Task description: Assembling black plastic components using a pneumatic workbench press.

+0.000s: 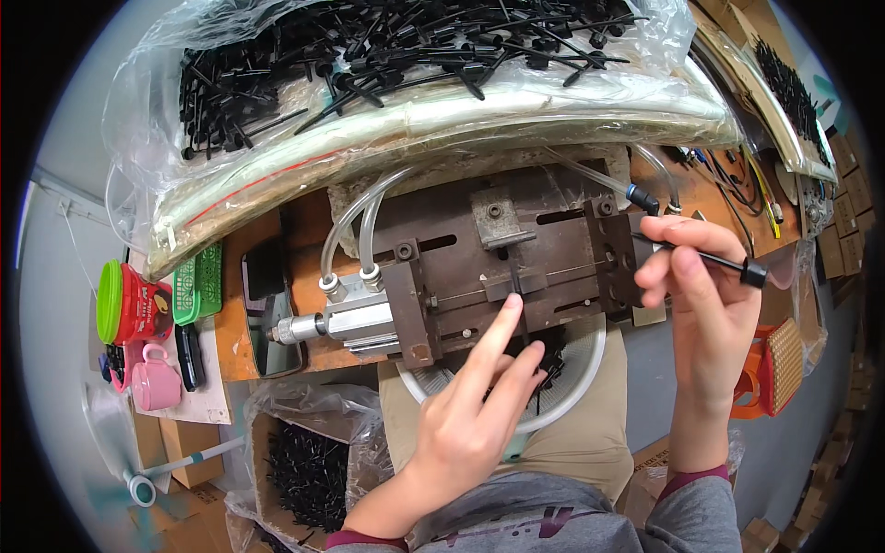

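Note:
My right hand [702, 300] is raised at the right of a dark metal fixture [452, 207]. Its thumb and fingers pinch a thin black plastic rod [710, 255] with a round cap-like head at its outer end. My left hand [475, 419] lies at the front of the fixture, fingers stretched and apart. The left index fingertip touches a narrow black part [515, 275] standing in the fixture's middle, under a metal block [498, 219]. A silver air cylinder [359, 318] is mounted on the fixture's left side.
A plastic-lined tray of black rods [396, 64] spans the back. Below the fixture, a white basket [595, 369] rests at my lap. A box of black pieces [309, 475] stands lower left. At the left are a phone [267, 276], green basket [196, 281] and pink mug [157, 380].

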A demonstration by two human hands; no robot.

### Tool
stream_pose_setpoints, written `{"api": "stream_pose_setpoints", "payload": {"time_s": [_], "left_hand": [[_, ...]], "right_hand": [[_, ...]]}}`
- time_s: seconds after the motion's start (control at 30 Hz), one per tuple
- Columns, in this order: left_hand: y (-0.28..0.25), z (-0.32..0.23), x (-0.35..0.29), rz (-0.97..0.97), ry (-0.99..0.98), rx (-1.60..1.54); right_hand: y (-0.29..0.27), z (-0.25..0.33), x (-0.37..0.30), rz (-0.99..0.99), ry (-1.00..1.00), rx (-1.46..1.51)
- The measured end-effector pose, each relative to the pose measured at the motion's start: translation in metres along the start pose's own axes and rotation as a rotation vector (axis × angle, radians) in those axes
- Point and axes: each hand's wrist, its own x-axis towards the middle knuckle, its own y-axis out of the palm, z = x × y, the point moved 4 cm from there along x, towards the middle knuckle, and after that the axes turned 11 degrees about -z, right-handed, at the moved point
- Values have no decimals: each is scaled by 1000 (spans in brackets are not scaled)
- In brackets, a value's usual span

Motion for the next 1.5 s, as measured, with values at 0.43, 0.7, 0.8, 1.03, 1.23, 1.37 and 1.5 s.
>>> {"api": "stream_pose_setpoints", "payload": {"time_s": [0.43,0.7,0.8,1.03,1.23,1.37,1.5], "left_hand": [[11,1,8,74,150,357],[-40,2,80,-168,172,136],[-54,17,133,-348,344,313],[-7,37,202,-148,268,420],[7,47,228,104,25,639],[-10,43,226,-5,15,438],[-48,27,212,-86,-26,73]], "right_hand": [[7,16,-17,149,16,75],[24,-4,-41,420,-464,-593],[29,-18,-51,511,-532,-742],[55,-28,-57,511,-771,-951],[55,-21,-55,536,-728,-994],[53,-13,-47,566,-626,-919],[50,11,-17,417,-660,-772]]}}
